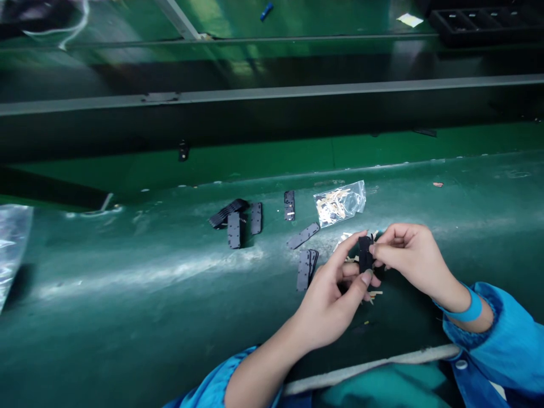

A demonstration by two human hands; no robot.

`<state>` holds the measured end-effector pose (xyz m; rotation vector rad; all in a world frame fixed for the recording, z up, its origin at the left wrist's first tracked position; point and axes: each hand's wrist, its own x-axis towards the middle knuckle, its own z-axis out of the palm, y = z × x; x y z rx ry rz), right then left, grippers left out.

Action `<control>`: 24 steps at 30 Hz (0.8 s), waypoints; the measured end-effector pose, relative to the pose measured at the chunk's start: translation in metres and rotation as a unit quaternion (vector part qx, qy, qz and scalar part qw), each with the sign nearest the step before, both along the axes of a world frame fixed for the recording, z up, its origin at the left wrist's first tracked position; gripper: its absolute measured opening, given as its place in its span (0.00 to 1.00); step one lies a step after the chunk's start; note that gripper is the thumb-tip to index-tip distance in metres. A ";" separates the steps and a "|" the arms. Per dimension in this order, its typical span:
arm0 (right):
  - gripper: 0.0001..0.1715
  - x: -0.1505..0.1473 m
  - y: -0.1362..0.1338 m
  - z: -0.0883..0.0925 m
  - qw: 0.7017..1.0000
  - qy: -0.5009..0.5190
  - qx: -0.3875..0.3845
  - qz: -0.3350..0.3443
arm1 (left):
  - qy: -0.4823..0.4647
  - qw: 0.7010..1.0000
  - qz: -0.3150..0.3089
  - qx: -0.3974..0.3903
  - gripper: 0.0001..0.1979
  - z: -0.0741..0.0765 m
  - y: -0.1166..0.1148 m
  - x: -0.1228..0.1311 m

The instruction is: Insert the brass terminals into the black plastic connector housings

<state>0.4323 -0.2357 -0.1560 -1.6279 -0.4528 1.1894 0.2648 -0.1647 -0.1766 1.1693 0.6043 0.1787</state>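
Note:
My left hand (pixel 329 300) grips a small black plastic plate (pixel 365 254) between thumb and fingers, holding it upright above the bench. At the plate's right edge, my right hand (pixel 403 249) is closed in a pinch; what sits between its fingertips is too small to make out. Beneath both hands lie small pale strips (pixel 374 296), partly hidden by the fingers. Left of my left hand is a short stack of dark grey plates (pixel 303 271), with a single grey plate (pixel 303 236) lying slantwise behind it.
A clear plastic bag (pixel 340 203) of pale strips lies behind my hands. Farther left are a pile of black plates (pixel 228 213), a grey plate (pixel 256 218) and a black part (pixel 289 205). A metal rail (pixel 272 92) crosses behind; a black tray (pixel 484 25) stands at back right.

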 end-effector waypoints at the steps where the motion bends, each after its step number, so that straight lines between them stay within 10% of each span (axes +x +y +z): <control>1: 0.05 0.000 0.000 0.000 1.000 -0.001 0.001 0.000 | -0.001 1.000 0.000 -0.002 0.32 0.000 0.000 0.000; 24: 0.04 -0.004 -0.002 0.000 0.999 -0.028 0.023 -0.001 | 0.010 0.999 0.014 -0.042 0.34 0.003 -0.001 0.002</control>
